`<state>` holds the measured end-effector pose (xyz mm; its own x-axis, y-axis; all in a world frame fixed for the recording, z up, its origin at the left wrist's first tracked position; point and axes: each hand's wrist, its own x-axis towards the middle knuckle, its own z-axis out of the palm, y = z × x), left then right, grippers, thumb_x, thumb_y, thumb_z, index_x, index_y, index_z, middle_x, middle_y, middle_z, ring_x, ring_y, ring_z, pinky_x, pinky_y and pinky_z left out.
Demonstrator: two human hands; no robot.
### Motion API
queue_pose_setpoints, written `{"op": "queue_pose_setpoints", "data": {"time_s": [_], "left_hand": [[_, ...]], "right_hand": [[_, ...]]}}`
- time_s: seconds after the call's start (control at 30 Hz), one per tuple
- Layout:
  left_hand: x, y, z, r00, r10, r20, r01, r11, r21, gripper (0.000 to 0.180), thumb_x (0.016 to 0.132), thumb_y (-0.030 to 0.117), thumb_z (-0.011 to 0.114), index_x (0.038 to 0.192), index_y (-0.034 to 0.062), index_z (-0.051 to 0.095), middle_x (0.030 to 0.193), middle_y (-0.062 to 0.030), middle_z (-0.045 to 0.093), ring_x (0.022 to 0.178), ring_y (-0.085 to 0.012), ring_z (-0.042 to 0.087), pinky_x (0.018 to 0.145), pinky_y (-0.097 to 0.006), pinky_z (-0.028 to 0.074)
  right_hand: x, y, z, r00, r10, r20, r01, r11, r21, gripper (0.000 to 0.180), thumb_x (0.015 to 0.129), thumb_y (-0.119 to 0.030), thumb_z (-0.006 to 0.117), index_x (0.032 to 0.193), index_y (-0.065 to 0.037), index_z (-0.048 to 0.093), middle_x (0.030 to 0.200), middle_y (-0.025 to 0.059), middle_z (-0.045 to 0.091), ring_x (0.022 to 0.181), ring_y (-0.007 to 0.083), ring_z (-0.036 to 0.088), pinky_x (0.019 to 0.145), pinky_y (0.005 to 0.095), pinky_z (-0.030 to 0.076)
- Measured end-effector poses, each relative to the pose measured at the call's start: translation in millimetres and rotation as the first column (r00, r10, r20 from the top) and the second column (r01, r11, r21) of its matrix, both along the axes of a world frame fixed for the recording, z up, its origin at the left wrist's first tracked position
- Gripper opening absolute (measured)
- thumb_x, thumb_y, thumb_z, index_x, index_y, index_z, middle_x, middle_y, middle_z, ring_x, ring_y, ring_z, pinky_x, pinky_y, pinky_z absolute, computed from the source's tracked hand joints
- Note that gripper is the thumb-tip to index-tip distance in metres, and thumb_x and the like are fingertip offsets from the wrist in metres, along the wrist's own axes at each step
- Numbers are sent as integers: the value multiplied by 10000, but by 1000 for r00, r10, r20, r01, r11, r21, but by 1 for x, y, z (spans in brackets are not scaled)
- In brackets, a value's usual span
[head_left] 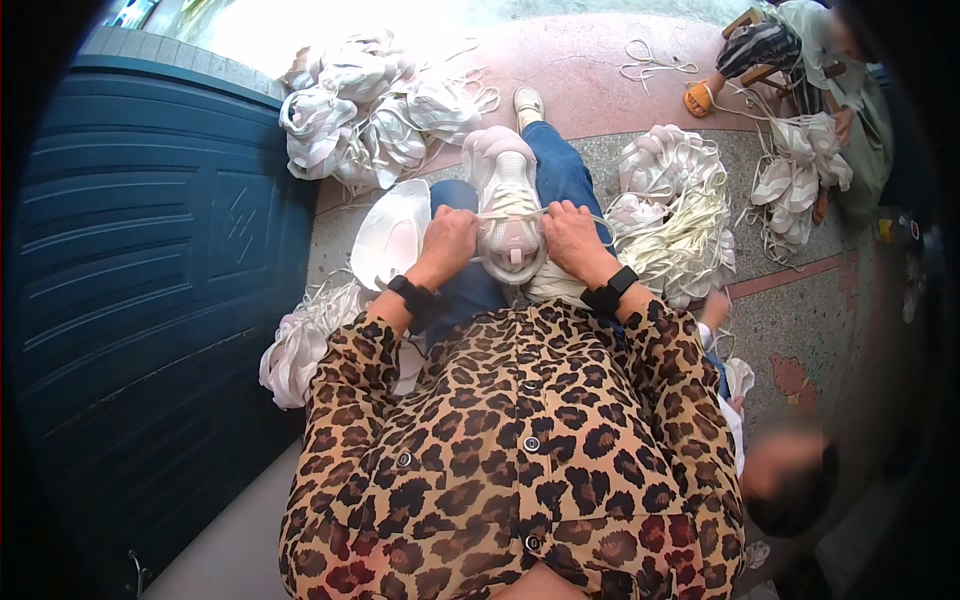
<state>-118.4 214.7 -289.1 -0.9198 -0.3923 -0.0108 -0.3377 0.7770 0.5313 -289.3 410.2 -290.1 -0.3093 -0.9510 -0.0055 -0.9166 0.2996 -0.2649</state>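
A pink and white sneaker upper (500,165) lies between my knees, its toe end pointing away from me and its heel loop near my body. Cream shoelace (512,204) zigzags across its front. My left hand (449,242) is closed on a lace end at the upper's left side. On the right side, my right hand (578,240) pinches the other lace end, with a length trailing past the knuckles. The lace runs fairly taut between both hands. Beside my left wrist sits a pale, open shoe piece (385,238) with a pinkish inside.
Shoe uppers are heaped at the far left (360,115) and near left (300,345). To my right stands another pile with a thick bundle of cream laces (690,235). A blue panelled door (150,250) is on the left. Two people sit on the right, one near more uppers (795,170).
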Motion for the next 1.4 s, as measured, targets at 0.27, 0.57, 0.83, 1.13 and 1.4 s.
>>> {"op": "queue_pose_setpoints", "data": {"time_s": [0.27, 0.57, 0.83, 1.13, 1.4], "left_hand": [[-5, 8, 2, 999, 17, 45, -13, 994, -104, 123, 875, 130, 633, 812, 35, 679, 834, -136, 675, 864, -363, 575, 775, -475, 480], [-9, 20, 19, 999, -13, -38, -1, 933, -359, 163, 814, 241, 723, 773, 98, 657, 775, -62, 639, 877, -272, 557, 735, -429, 411], [4, 34, 13, 994, 27, 102, 12, 931, -365, 133, 854, 210, 672, 865, 78, 685, 822, -68, 675, 898, -289, 566, 749, -458, 436], [-2, 15, 13, 998, -45, 53, 53, 984, -168, 117, 848, 151, 622, 892, 78, 703, 792, -91, 673, 900, -312, 592, 757, -471, 476], [-14, 36, 34, 901, -286, 327, 423, 751, -507, 136, 781, 166, 619, 871, 78, 671, 847, -80, 648, 958, -245, 579, 820, -423, 393]], "right_hand": [[6, -7, -3, 978, 137, -158, -146, 988, -52, 75, 789, -129, 594, 796, -111, 667, 836, 50, 604, 865, 237, 584, 774, 394, 404], [7, -2, 9, 994, -77, -83, 68, 992, -106, 95, 789, -164, 622, 780, -116, 704, 854, 39, 615, 934, 229, 566, 809, 396, 388], [17, -4, 6, 990, -135, -30, 138, 983, 125, 131, 833, -141, 624, 853, -76, 737, 923, 94, 652, 1002, 271, 576, 831, 446, 424], [9, -2, -9, 916, -170, 363, 230, 965, -129, 128, 797, -50, 586, 884, -23, 675, 858, 169, 664, 878, 362, 622, 774, 462, 511], [9, -22, 6, 984, 179, -13, -175, 973, 151, 79, 798, -102, 594, 836, -70, 656, 865, 102, 658, 915, 272, 619, 779, 366, 495]]}}
